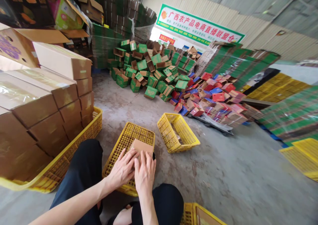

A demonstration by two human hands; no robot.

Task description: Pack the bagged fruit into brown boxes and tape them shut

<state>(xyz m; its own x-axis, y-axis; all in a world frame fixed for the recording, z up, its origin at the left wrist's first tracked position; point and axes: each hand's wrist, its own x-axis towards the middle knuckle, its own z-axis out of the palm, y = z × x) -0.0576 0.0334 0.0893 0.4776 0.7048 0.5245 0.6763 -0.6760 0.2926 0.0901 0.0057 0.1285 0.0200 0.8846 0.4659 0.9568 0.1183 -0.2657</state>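
Between my knees a yellow plastic crate lies with its holed face upward, and a small brown cardboard box rests on it. My left hand lies on the left part of the box, fingers stretched out and pointing away from me. Beside it, my right hand presses flat on the box's near right part, fingers slightly spread. The two hands nearly touch at the thumbs. They cover much of the near side of the box. A small black thing shows at the box's right edge, too little of it visible to name.
Closed brown cartons stand stacked in a large yellow crate on the left. A smaller yellow crate sits ahead to the right. Piles of green boxes and red and blue boxes lie farther off. Another yellow crate is near my right knee.
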